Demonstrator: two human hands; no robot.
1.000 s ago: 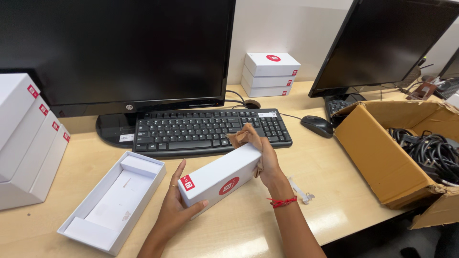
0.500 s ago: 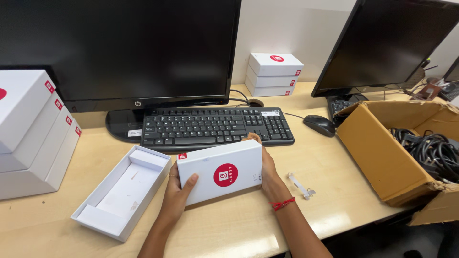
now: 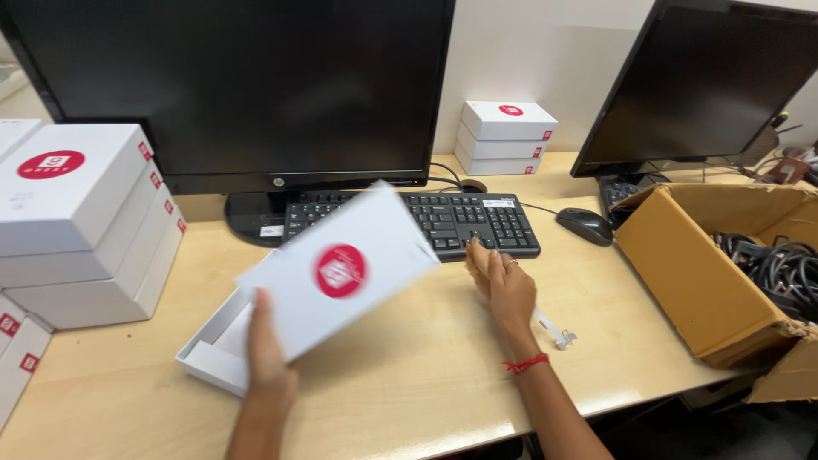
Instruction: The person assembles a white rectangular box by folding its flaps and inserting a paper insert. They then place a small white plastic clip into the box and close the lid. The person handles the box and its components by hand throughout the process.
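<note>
One white box lid (image 3: 341,271), red round mark, held tilted by left hand (image 3: 268,358) over open box base (image 3: 213,362) on worktop (image 3: 409,383); right hand (image 3: 504,285) empty, fingers loosely open; lid needs squaring over base

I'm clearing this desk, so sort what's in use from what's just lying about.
In use:
left hand holding the white lid
open box tray under it
right hand, free beside the lid

Lying about:
keyboard
mouse
stacked white boxes
cardboard box of cables
</note>
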